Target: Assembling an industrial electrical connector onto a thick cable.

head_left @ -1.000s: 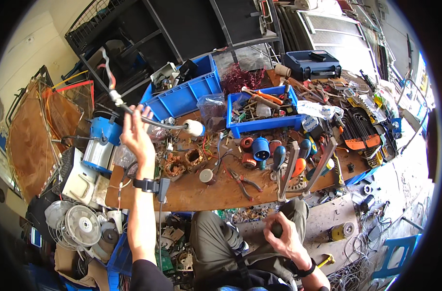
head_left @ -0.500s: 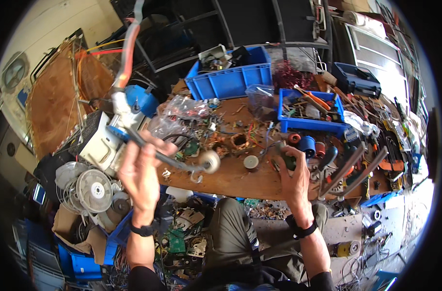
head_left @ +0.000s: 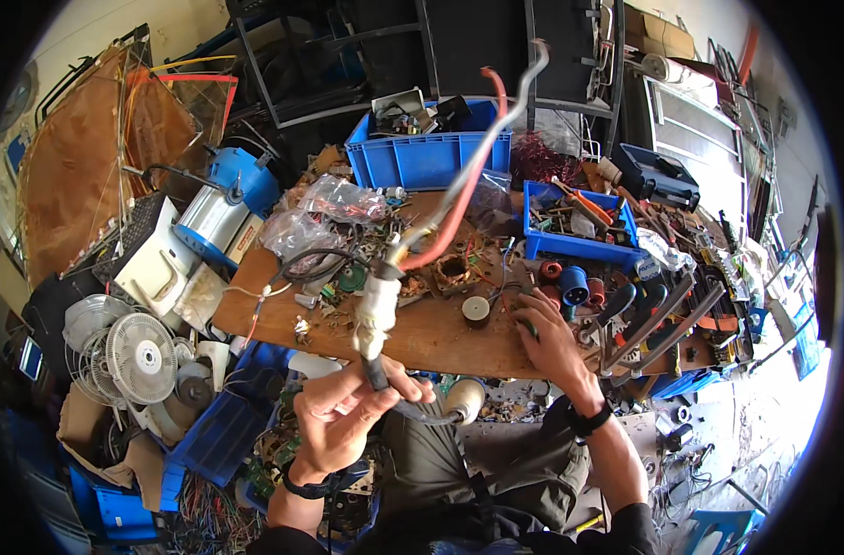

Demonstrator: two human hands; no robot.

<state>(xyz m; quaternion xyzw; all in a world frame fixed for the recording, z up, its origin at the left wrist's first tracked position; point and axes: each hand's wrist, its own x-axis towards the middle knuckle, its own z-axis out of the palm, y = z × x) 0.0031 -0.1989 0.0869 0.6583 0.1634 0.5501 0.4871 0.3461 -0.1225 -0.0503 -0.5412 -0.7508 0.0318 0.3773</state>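
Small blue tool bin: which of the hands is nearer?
Right. The right hand is over the bench, short of the tool bin; the left hand is farther back and to the left, gripping a cable.

Right-side glare, dim lower left, curved edges

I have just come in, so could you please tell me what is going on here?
The person's left hand pinches a thick dark cable with a white-wrapped joint; a red wire and a grey wire extend beyond it. The right hand is at the brown wooden tabletop, near a short, white-topped cylinder; its grip is unclear.
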